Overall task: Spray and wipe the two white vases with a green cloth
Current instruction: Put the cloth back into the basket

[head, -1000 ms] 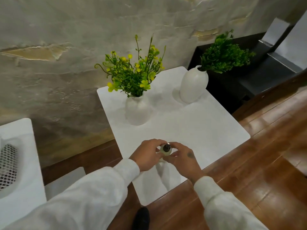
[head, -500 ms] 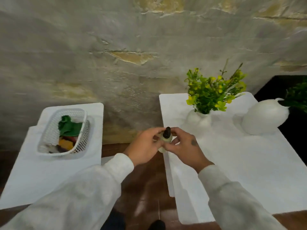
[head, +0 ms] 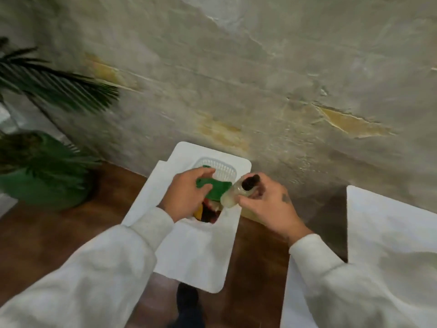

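Left hand (head: 186, 195) grips a green cloth (head: 216, 188) over the white basket (head: 222, 168); right hand (head: 267, 204) holds a spray bottle (head: 236, 192) beside it.

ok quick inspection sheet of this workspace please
surface: small white table bearing a white mesh plastic basket
job's things: green cloth over the basket; small clear spray bottle with dark cap; vases not in view
clutter: yellow and red items in basket, unclear
grippers: left hand grips cloth; right hand holds bottle
cables: nothing seen
surroundings: plaster wall, wooden floor, palm in green pot, second white table
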`<state>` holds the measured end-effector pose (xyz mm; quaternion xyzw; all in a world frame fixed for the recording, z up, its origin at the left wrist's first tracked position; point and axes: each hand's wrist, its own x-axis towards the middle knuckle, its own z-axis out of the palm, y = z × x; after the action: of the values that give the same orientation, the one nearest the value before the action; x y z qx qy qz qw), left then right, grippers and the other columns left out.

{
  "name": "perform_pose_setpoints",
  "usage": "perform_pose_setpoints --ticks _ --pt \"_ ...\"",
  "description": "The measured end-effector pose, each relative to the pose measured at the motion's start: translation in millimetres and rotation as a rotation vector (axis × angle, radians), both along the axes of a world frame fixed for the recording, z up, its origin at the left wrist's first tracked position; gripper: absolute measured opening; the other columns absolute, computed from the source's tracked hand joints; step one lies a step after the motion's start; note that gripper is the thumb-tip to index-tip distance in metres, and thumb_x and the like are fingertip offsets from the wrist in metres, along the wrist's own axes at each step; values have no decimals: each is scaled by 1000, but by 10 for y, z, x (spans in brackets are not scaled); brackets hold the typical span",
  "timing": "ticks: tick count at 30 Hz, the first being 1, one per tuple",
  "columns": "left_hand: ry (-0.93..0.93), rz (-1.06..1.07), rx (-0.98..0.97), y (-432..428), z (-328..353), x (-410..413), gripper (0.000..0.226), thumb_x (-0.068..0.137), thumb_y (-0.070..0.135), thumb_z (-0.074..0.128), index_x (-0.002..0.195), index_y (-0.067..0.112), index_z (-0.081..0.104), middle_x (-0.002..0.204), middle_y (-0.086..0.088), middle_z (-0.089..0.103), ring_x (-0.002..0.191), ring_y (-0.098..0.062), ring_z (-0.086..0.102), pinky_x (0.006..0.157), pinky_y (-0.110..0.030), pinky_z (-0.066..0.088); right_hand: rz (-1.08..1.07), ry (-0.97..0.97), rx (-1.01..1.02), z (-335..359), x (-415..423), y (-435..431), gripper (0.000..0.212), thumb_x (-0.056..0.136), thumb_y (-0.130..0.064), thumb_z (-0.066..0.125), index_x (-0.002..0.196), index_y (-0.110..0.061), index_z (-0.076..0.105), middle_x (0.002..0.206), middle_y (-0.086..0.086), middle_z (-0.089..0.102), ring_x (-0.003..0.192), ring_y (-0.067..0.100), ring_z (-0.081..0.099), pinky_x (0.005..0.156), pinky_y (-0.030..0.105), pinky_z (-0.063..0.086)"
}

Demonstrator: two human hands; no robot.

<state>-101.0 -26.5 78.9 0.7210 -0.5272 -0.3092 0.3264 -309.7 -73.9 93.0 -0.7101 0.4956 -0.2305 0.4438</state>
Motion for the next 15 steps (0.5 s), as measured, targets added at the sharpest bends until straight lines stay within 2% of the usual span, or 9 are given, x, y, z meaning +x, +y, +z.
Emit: perform_pose_setpoints --ticks 3,5,8,10,15 --pt "-115 76 88 3 -252 432 36 91 13 60 124 24 63 127 6 62 118 -14 55 103 -23 39 68 81 46 -148 361 -75 30 77 -25 81 101 -32 64 81 -9 70 67 0 65 58 14 50" --pt "-153 100 173 18 -427 632 37 91 13 59 127 24 61 132 2 59 122 -19 53 106 -30 40 130 161 42 -281 546 -90 31 77 -26 79 104 -30 63 88 -11 69 75 2 66 63 17 52" --pt "-65 109 270 57 -633 801 40 91 10 60 128 25 60 130 1 59 114 -22 58 99 -32 48 227 332 29 -434 756 -83 32 82 -24 75 110 -25 62 95 -5 67 86 14 64 69 27 53" --pt "2 101 289 59 -700 848 39 90 10 62 124 28 60 122 0 63 104 -21 63 89 -29 53 289 411 48 -518 851 -86 29 84 -23 71 112 -23 63 96 -1 67 87 19 63 66 28 49" --pt "81 91 317 15 -786 947 39 87 8 65 112 37 60 106 2 66 91 -20 66 78 -38 60 449 548 92 -734 1022 -110 35 85 -13 63 120 -19 61 106 7 67 92 26 63 59 23 42"
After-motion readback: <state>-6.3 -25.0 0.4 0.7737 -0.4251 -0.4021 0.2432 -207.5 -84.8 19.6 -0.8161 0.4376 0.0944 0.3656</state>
